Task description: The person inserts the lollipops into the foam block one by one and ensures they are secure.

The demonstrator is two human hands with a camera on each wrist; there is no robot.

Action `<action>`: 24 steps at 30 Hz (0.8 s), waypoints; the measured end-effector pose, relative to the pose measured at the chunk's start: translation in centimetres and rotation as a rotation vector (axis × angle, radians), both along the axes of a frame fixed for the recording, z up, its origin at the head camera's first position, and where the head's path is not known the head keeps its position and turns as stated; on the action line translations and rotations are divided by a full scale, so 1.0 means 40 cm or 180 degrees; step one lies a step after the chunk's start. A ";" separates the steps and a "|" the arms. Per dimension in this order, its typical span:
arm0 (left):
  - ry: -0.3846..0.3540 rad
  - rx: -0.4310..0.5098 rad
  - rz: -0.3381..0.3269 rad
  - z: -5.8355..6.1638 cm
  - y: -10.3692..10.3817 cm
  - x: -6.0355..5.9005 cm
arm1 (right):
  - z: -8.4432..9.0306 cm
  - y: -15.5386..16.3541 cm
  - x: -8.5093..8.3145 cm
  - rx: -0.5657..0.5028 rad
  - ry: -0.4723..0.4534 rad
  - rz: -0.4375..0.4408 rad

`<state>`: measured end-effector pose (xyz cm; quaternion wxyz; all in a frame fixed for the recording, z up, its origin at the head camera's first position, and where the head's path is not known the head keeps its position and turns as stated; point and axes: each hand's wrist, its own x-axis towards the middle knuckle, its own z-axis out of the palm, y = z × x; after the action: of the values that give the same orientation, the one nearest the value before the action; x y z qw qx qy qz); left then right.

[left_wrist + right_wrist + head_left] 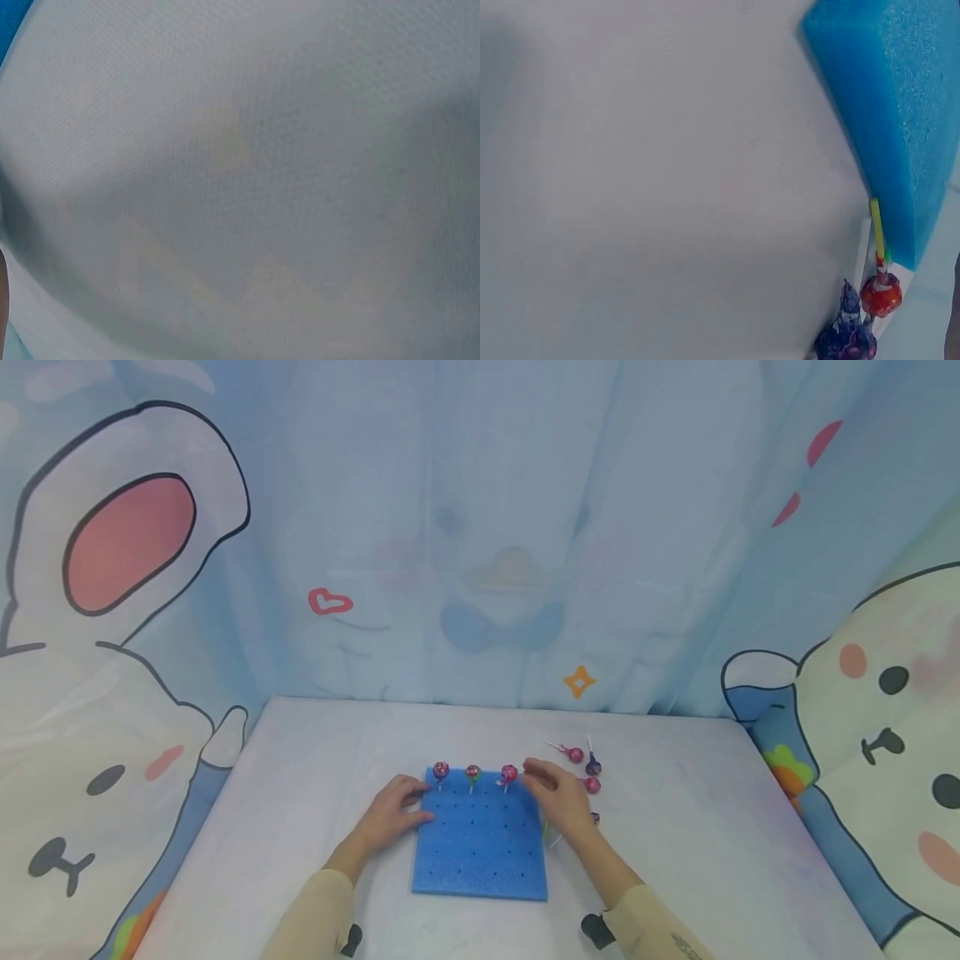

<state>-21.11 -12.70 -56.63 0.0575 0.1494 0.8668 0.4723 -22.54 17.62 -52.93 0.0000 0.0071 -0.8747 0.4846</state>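
Lollipop [508,774] upright in foam [480,852], stick vert.

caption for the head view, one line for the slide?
Left hand rests on blue foam board; right hand beside three upright lollipops.

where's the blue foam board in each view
Head: blue foam board lies low at centre, between the two hands.
Left wrist: a tiny blue sliver at the top left corner may be it; cannot tell.
Right wrist: its edge fills the upper right.
Shared landmark: the white tablecloth.
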 end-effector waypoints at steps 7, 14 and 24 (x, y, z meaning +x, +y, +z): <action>0.0031 -0.0011 0.0004 -0.001 -0.002 0.000 | 0.009 0.043 0.010 0.0006 -0.0031 -0.0107; 0.0021 0.0016 -0.0011 -0.001 -0.003 0.001 | 0.004 0.094 0.020 0.0028 -0.0110 -0.0263; 0.0067 0.0184 -0.0066 -0.009 -0.004 -0.003 | -0.004 0.173 0.043 0.0154 -0.0156 -0.0435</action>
<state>-21.25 -12.85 -56.98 0.0490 0.1650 0.8517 0.4949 -20.80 24.54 -53.07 0.0115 -0.0645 -0.8843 0.4623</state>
